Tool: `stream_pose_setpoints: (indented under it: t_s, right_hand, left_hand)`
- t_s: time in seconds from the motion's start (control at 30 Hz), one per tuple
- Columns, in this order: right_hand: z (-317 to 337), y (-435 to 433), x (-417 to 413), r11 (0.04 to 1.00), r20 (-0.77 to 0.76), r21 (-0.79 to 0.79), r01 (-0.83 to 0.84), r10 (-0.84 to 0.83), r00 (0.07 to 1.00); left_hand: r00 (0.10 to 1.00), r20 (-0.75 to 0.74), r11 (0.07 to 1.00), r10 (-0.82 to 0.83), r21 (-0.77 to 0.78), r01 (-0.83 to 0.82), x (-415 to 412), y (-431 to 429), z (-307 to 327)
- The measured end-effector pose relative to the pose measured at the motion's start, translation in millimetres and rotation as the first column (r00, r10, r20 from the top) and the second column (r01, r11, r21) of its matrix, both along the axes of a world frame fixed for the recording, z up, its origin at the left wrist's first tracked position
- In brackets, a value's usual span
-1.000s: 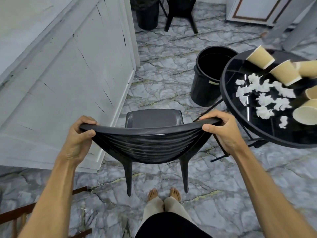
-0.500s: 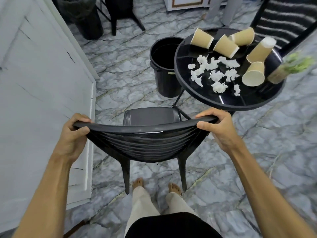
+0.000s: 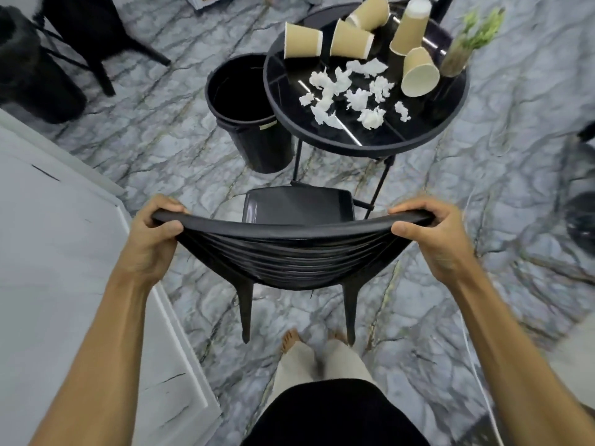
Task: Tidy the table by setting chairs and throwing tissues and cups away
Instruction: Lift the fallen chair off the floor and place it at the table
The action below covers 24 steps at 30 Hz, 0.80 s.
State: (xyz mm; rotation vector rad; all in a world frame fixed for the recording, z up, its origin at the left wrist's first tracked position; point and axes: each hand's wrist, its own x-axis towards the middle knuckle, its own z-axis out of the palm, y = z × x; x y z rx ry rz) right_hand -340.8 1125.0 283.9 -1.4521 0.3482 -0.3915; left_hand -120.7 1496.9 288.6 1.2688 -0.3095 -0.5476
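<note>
My left hand (image 3: pixel 149 239) and right hand (image 3: pixel 433 238) have their fingers wrapped tight on the black slatted plastic chair (image 3: pixel 291 252), near the round black glass worktop (image 3: pixel 360 138); crumpled white tissues (image 3: pixel 354 98) and tan paper cups (image 3: pixel 351 40) (all untouched) remain there.

The round table (image 3: pixel 363 146) hid part of the black bin (image 3: pixel 244 107) and the front of the chair (image 3: pixel 296 249) seat. A second chair (image 3: pixel 96 30) and a dark fuzzy thing (image 3: pixel 29 69) were cut off at the top-left edge. Some dark blurry shapes (image 3: pixel 579 217) at the right were too smeared to tell.
</note>
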Motion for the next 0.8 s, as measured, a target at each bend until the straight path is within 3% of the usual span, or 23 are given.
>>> stream_pose_setpoints:
  t_s: [0.37, 0.8]
  right_hand:
    - [7, 19, -30, 0.984, 0.01, 0.025, 0.177, -0.178, 0.984]
    - [9, 57, -6, 0.939, 0.012, -0.023, 0.343, -0.343, 0.939]
  left_hand:
    - [0.983, 0.02, 0.983, -0.183, -0.019, 0.183, 32, -34, 6]
    - [0.956, 0.011, 0.956, -0.294, -0.002, 0.294, 101, -42, -8]
